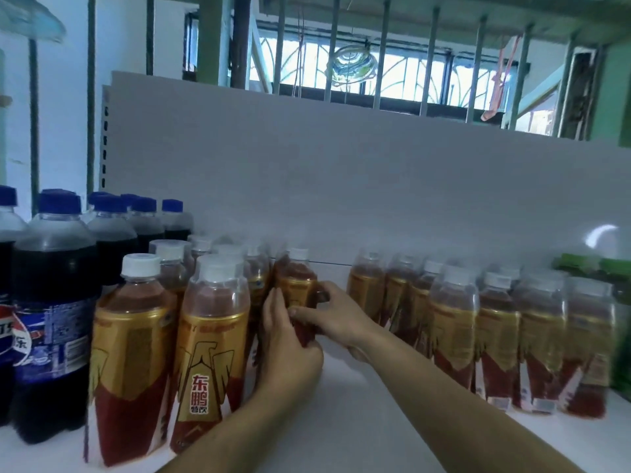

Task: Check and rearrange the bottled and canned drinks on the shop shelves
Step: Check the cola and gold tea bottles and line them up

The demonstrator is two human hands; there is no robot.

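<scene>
White shop shelf (pixel 358 404) with a plain white back panel (pixel 341 186); barred window (pixel 382 66) above.

Item in hand: one energy-drink bottle (pixel 297 285), white cap, gold-and-red label, upright. It stands towards the back edge of the shelf, at the right flank of the left block, with a bare gap beyond it.

Left hand (pixel 290 343): cupped round the bottle's lower body from the left, fingers reaching up behind the label.
Right hand (pixel 336 319): wrapped round the bottle from the right, thumb across the front.

Left block of energy-drink bottles (pixel 211 339): runs from front edge to back panel, touching the held bottle.
Right block of energy-drink bottles (pixel 495 336): same product, well apart across the gap.
Cola bottles (pixel 54 295): blue caps, left end of the shelf.
Green bottles (pixel 607 268): right end, blurred.

Handling note, as judgement: the step is seating this bottle into its row.
- Keep both hands low on the body.
- Slide it along the shelf without tilting.
- Turn the label to the front edge.
- Close it against the row without nudging the tall, narrow neighbours, which would likely topple in a chain.
</scene>
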